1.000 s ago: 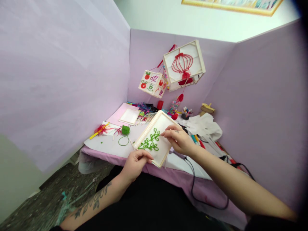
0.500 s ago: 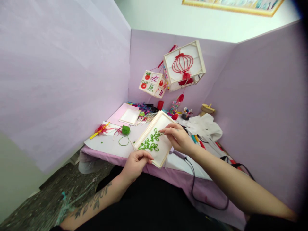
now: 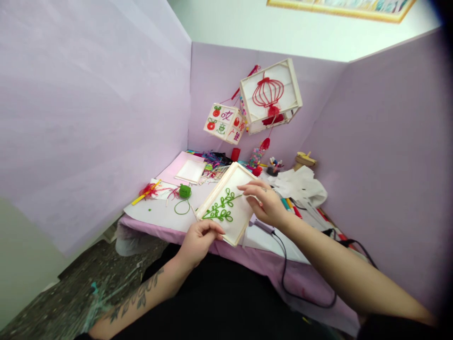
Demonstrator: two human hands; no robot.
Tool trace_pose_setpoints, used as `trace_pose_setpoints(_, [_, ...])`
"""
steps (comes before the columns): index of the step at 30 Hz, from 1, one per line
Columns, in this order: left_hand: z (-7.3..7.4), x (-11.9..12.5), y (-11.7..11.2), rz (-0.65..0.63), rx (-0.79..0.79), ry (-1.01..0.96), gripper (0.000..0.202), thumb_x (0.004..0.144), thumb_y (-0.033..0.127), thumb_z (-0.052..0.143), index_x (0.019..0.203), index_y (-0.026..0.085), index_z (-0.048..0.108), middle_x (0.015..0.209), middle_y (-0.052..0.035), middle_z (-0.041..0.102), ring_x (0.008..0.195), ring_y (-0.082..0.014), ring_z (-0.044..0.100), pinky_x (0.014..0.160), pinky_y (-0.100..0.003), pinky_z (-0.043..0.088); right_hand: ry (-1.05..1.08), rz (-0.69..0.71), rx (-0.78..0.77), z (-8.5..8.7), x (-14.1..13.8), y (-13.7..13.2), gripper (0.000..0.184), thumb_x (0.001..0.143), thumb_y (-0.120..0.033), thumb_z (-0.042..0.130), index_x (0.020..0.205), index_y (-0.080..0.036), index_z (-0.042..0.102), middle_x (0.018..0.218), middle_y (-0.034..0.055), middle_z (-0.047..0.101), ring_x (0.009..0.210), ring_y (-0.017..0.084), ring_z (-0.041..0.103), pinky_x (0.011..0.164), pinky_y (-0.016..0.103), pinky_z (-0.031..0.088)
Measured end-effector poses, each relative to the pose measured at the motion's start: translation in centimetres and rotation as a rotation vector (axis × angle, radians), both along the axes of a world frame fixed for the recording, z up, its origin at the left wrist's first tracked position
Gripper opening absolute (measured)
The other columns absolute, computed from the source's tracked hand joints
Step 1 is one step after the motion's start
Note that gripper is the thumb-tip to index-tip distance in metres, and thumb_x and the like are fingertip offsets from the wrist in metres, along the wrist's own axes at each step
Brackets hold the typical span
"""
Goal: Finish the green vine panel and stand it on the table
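My left hand grips the lower edge of a white paper panel in a pale wooden frame, thumb on top. The panel is tilted up above the table's front edge. On its face lies a leafy sprig of green yarn, with looped leaves along thin stems. Over the panel's right side is my right hand, its fingers apart and the fingertips close to the end of the upper stem. Whether they touch it is hard to tell. A green yarn ball with a loose loop lies left of the panel.
A purple glue gun with a black cord lies right of the panel. Two decorated lanterns hang at the back. Another framed panel, red yarn scraps, and crumpled white material lie around. Lilac partitions enclose the table.
My right hand's fingertips have shifted slightly up and right, off the green stem's end, and the thumb has moved away from them. My left hand keeps its grip on the panel.
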State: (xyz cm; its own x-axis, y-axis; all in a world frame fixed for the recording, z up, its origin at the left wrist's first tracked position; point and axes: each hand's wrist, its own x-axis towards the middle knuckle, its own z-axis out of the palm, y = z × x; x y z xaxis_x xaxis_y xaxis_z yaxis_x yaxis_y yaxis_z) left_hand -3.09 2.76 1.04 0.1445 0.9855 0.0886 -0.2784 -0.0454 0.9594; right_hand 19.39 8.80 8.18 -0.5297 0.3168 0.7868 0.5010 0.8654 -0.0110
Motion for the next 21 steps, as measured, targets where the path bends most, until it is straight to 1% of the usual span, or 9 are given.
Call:
trace_pose_setpoints(3, [-0.1, -0.3, 0.3, 0.022, -0.018, -0.036, 0.006, 0.062, 0.012, 0.069, 0.063, 0.017, 0.072, 0.059, 0.0008, 0.068, 0.058, -0.0115, 0.062, 0.063, -0.021, 0.048, 0.217, -0.100, -0.001, 0.6, 1.2, 0.3, 0.024, 0.086, -0.013, 0.053, 0.107, -0.024, 0.056, 0.107, 0.0098, 0.068, 0.101, 0.025, 0.061, 0.088, 0.045, 0.050])
trace_pose_setpoints(6, [-0.2, -0.6, 0.5, 0.039, -0.029, -0.073, 0.005, 0.059, 0.013, 0.071, 0.062, 0.017, 0.070, 0.060, 0.0018, 0.067, 0.057, -0.0103, 0.061, 0.062, -0.020, 0.048, 0.408, -0.306, -0.150, 0.8, 3.2, 1.1, 0.005, 0.083, -0.023, 0.060, 0.087, -0.023, 0.057, 0.103, 0.0097, 0.065, 0.101, 0.026, 0.060, 0.086, 0.043, 0.048])
trace_pose_setpoints(8, [-0.1, -0.7, 0.5, 0.044, -0.034, -0.092, 0.005, 0.059, 0.014, 0.073, 0.061, 0.017, 0.070, 0.059, 0.0018, 0.067, 0.057, -0.0104, 0.061, 0.061, -0.020, 0.048, 0.454, -0.412, -0.287, 0.3, 4.6, 1.5, 0.016, 0.079, -0.028, 0.063, 0.070, -0.022, 0.052, 0.089, 0.0067, 0.065, 0.089, 0.024, 0.060, 0.080, 0.039, 0.048])
trace_pose_setpoints(10, [-0.1, -0.6, 0.4, 0.047, -0.036, -0.106, 0.005, 0.060, 0.015, 0.074, 0.061, 0.017, 0.070, 0.059, 0.0016, 0.066, 0.057, -0.0107, 0.061, 0.062, -0.020, 0.048, 0.460, -0.454, -0.393, -0.5, 5.6, 1.7, 0.023, 0.077, -0.029, 0.066, 0.063, -0.022, 0.049, 0.070, 0.0016, 0.059, 0.068, 0.019, 0.055, 0.067, 0.034, 0.047])
trace_pose_setpoints(13, [-0.1, -0.5, 0.2, 0.052, -0.035, -0.116, 0.007, 0.060, 0.016, 0.076, 0.061, 0.017, 0.069, 0.059, 0.0014, 0.066, 0.057, -0.0108, 0.061, 0.062, -0.021, 0.049, 0.497, -0.448, -0.489, -1.8, 5.9, 1.9, 0.015, 0.078, -0.031, 0.065, 0.075, -0.021, 0.055, 0.061, -0.0030, 0.053, 0.055, 0.014, 0.047, 0.056, 0.029, 0.043])
trace_pose_setpoints(14, [-0.2, -0.5, 0.1, 0.052, -0.034, -0.116, 0.008, 0.060, 0.017, 0.076, 0.061, 0.017, 0.069, 0.059, 0.0013, 0.066, 0.057, -0.0108, 0.061, 0.062, -0.021, 0.049, 0.517, -0.431, -0.512, -2.1, 5.7, 2.0, 0.015, 0.080, -0.033, 0.063, 0.085, -0.021, 0.057, 0.067, -0.0017, 0.056, 0.058, 0.015, 0.050, 0.058, 0.030, 0.045])
trace_pose_setpoints(17, [-0.4, -0.7, -0.1, 0.049, -0.035, -0.108, 0.010, 0.060, 0.017, 0.078, 0.060, 0.016, 0.068, 0.058, 0.0012, 0.066, 0.058, -0.0110, 0.061, 0.062, -0.021, 0.049, 0.554, -0.336, -0.582, -2.3, 4.5, 2.9, 0.034, 0.085, -0.041, 0.056, 0.113, -0.020, 0.056, 0.095, 0.0064, 0.066, 0.081, 0.019, 0.062, 0.069, 0.033, 0.051])
trace_pose_setpoints(19, [-0.6, -0.9, -0.1, 0.042, -0.035, -0.100, 0.011, 0.060, 0.018, 0.079, 0.059, 0.016, 0.068, 0.058, 0.0009, 0.066, 0.058, -0.0109, 0.061, 0.063, -0.021, 0.049, 0.552, -0.270, -0.641, -2.1, 3.5, 3.7, 0.039, 0.087, -0.046, 0.053, 0.117, -0.021, 0.058, 0.104, 0.0083, 0.068, 0.089, 0.021, 0.064, 0.072, 0.034, 0.052])
trace_pose_setpoints(21, [-0.7, -1.1, 0.0, 0.029, -0.033, -0.096, 0.016, 0.061, 0.019, 0.080, 0.055, 0.016, 0.066, 0.057, 0.0006, 0.065, 0.059, -0.0110, 0.061, 0.065, -0.022, 0.049, 0.549, -0.237, -0.691, -1.9, 2.7, 4.3, 0.037, 0.089, -0.049, 0.049, 0.108, -0.020, 0.063, 0.096, 0.0071, 0.069, 0.083, 0.021, 0.064, 0.069, 0.034, 0.052])
